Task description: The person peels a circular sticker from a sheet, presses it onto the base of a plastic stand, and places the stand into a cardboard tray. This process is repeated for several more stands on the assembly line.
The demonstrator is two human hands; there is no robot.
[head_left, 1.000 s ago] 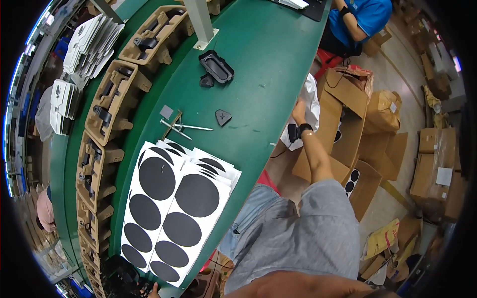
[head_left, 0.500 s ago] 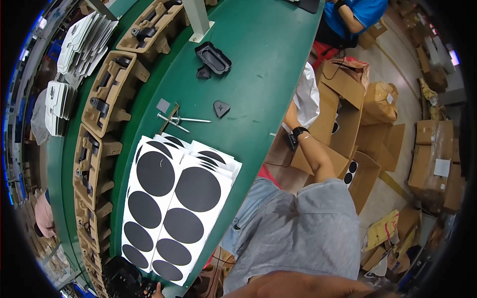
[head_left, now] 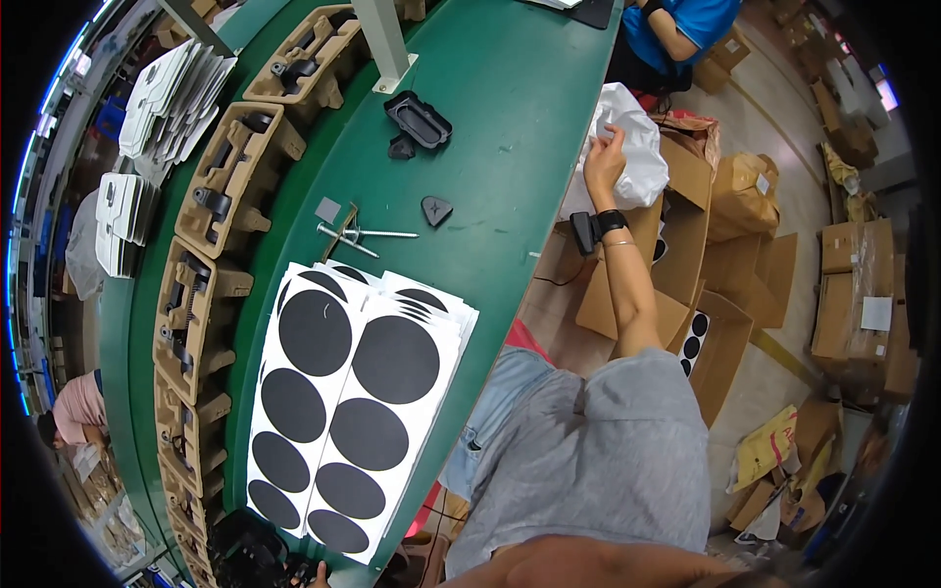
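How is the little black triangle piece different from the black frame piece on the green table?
The triangle piece is smaller and solid; the frame piece is bigger, a rounded rectangle with a raised rim. The triangle piece lies near the metal rods; the frame piece lies beside the white post. Both are black and lie untouched on the green table.

The person wears a grey short-sleeved shirt with a fine weave and light blue jeans. A black wrist-worn device, perhaps a watch or scanner, sits beside a thin bracelet on the right hand's wrist.
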